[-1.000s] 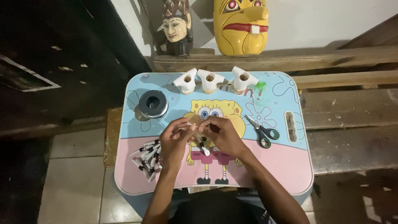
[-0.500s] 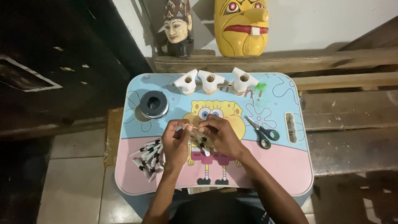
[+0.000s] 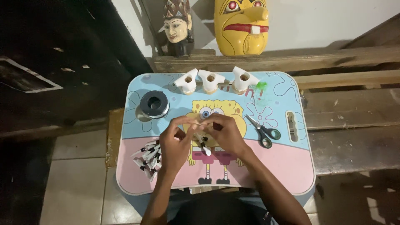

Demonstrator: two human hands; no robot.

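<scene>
My left hand (image 3: 174,146) and my right hand (image 3: 225,133) meet over the middle of a small cartoon-printed lap table (image 3: 291,171). Together they pinch a small bundle of white feathers with black tips (image 3: 203,143), which hangs down between the fingers. A thin pale strand stretches between the fingertips of both hands. A pile of the same feathers (image 3: 148,160) lies on the table just left of my left hand.
A black roll of tape (image 3: 154,104) sits at the table's back left. Three white shuttlecock-like cork pieces (image 3: 210,80) stand along the back edge. Scissors with dark handles (image 3: 263,131) lie to the right. Two carved masks (image 3: 241,26) lean on the wall behind.
Both hands stayed over the table's middle; the fingers shifted slightly around the feather bundle, and the left hand moved a little toward me.
</scene>
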